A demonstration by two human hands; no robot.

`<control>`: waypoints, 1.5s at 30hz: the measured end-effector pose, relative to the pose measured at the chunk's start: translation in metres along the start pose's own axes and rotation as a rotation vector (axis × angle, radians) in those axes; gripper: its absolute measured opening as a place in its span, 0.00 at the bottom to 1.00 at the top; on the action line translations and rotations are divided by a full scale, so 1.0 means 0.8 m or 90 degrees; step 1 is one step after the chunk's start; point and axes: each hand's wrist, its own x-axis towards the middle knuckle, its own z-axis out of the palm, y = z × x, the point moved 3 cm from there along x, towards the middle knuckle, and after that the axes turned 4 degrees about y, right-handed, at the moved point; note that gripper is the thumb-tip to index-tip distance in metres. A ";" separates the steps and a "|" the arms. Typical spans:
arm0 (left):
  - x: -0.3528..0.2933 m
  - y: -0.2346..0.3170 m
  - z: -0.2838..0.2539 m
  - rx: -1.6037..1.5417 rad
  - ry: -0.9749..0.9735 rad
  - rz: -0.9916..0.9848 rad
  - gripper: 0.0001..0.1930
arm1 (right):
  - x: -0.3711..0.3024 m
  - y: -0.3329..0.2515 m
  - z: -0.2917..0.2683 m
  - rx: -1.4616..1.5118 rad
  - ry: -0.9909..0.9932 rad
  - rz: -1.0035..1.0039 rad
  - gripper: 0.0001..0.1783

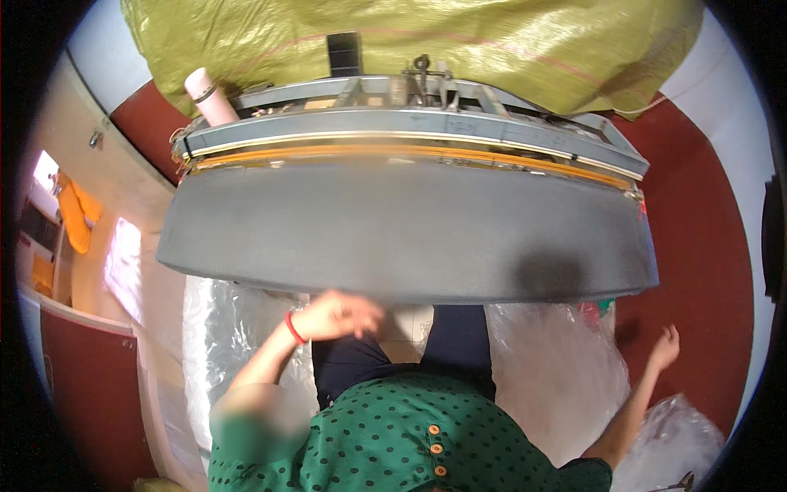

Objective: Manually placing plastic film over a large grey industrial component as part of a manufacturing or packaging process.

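A long work surface covered in grey cloth (402,221) spans the view in front of me. My left hand (338,315), with a red band at the wrist, is just below its near edge, over my lap. Its fingers are loosely stretched and slightly blurred, and I see nothing in them. Far out to the right, my right hand (666,349) is raised beside the surface's right end, apart from it. The fingers point up and hold nothing visible. Orange rods (410,153) run along the far edge of the cloth, in front of a grey metal frame (393,123).
A pink bottle (215,105) leans at the frame's left end. A clamp-like metal fitting (422,78) and a dark flat object (344,54) are at the back, before a yellow-green woven sheet (508,37). Clear plastic (549,361) lies on both sides of my legs.
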 end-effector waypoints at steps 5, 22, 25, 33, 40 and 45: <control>0.076 0.081 -0.176 0.115 0.570 0.176 0.11 | -0.091 -0.392 0.102 0.316 -0.189 -0.325 0.09; 0.372 0.061 -0.454 0.416 0.793 -0.165 0.58 | -0.200 -0.656 0.250 0.560 -0.508 -0.625 0.05; 0.381 0.070 -0.442 0.499 0.855 -0.241 0.60 | -0.197 -0.653 0.257 0.571 -0.535 -0.602 0.05; 0.384 0.068 -0.447 0.552 0.873 -0.250 0.59 | -0.191 -0.653 0.260 0.597 -0.567 -0.570 0.05; 0.363 0.068 -0.463 0.513 0.847 -0.187 0.61 | -0.193 -0.652 0.259 0.625 -0.573 -0.574 0.04; 0.255 0.087 -0.462 0.535 0.851 0.118 0.53 | -0.194 -0.651 0.259 0.629 -0.572 -0.618 0.05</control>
